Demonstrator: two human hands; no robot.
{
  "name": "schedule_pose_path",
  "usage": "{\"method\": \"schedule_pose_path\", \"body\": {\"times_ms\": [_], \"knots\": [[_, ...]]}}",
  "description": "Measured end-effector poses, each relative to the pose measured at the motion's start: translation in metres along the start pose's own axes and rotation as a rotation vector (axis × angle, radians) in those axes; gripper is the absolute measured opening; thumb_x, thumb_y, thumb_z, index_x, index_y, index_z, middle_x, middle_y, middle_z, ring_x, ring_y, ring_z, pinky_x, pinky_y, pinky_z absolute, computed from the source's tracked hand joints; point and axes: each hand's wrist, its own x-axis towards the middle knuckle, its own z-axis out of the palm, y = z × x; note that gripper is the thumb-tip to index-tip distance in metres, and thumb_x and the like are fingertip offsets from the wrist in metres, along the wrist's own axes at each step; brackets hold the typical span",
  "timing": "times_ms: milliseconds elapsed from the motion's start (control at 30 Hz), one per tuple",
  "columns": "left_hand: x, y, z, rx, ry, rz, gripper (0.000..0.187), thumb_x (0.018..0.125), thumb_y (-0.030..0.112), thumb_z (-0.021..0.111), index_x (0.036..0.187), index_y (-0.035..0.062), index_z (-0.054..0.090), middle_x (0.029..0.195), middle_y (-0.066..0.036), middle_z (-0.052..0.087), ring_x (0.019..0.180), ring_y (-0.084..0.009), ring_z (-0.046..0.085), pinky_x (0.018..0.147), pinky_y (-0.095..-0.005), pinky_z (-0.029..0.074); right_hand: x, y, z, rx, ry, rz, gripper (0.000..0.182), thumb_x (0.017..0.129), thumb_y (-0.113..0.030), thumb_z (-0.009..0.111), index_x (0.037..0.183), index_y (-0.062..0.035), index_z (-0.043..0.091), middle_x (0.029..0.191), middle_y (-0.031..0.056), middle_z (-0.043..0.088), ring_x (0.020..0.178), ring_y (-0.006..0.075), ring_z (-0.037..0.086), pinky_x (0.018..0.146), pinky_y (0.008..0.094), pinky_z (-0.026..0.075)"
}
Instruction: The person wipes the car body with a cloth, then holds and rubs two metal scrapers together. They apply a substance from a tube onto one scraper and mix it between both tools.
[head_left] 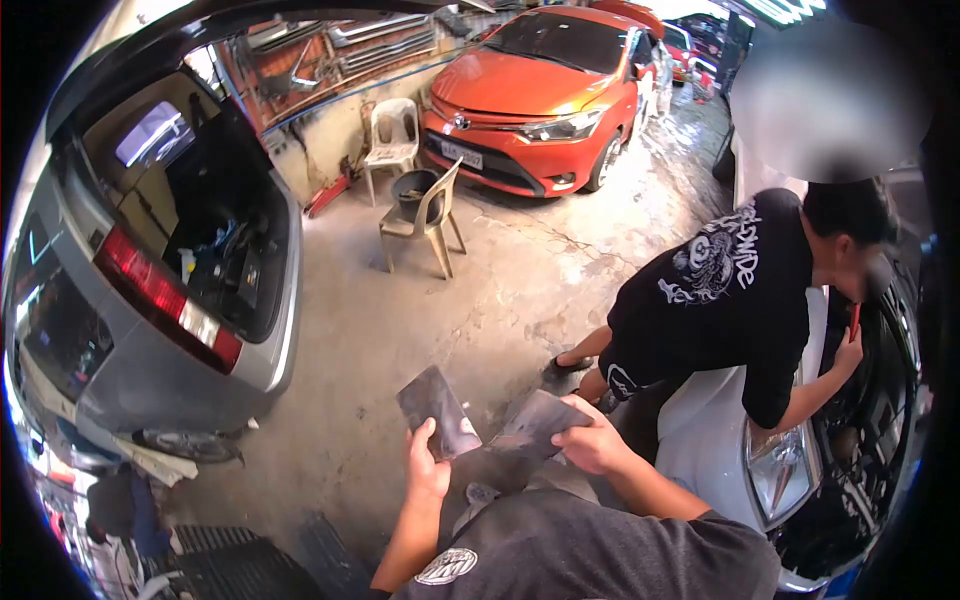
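Two dark, flat, sheet-like pieces are held out over the concrete floor. My left hand (428, 468) grips the left piece (438, 408) by its lower edge, with the thumb on top. Its surface is smudged and catches some light. My right hand (592, 440) pinches the right piece (532, 424) at its right end, thumb on its face. The inner ends of the pieces come close together between my hands; whether they touch is hard to tell.
A co-worker in a black shirt (715, 290) leans over a white car's headlight (783, 470) at right. A grey vehicle with an open rear (190, 350) is at left. Ahead stand an orange car (530, 90), a chair (392, 140) and another chair holding a black bucket (418, 190).
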Motion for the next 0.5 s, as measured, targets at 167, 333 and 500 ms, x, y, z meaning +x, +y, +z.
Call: {"method": "schedule_pose_path", "body": {"times_ms": [167, 333, 500], "knots": [[0.02, 0.014, 0.031, 0.082, 0.036, 0.022, 0.036, 0.092, 0.015, 0.063, 0.125, 0.0035, 0.054, 0.116, -0.01, 0.063, 0.103, -0.0256, 0.065, 0.087, -0.0439, 0.056, 0.044, -0.009, 0.017, -0.915, -0.133, -0.473, 0.05, 0.081, 0.012, 0.057, 0.129, -0.0019, 0.053, 0.135, 0.0168, 0.051, 0.129, 0.0322, 0.049, 0.108, 0.0405, 0.039], [0.056, 0.003, 0.045, 0.075, 0.117, 0.095, 0.052, 0.091, 0.02, 0.067, 0.132, 0.0058, 0.038, 0.113, -0.014, 0.059, 0.097, -0.0292, 0.065, 0.066, -0.0406, 0.06, 0.09, -0.007, 0.032, -1.238, -0.286, -0.638, 0.075, 0.072, 0.012, 0.063, 0.142, -0.0098, 0.047, 0.133, 0.0188, 0.05, 0.123, 0.0394, 0.051, 0.104, 0.044, 0.044], [0.096, 0.011, 0.085, 0.143, 0.263, 0.096, 0.049, 0.092, 0.017, 0.065, 0.134, 0.0066, 0.04, 0.119, -0.013, 0.059, 0.098, -0.0274, 0.065, 0.065, -0.04, 0.059, 0.148, -0.004, -0.027, -1.34, -0.317, -0.512, 0.081, 0.067, 0.01, 0.064, 0.141, -0.0162, 0.049, 0.134, 0.019, 0.048, 0.122, 0.0398, 0.05, 0.103, 0.0449, 0.043]]}}
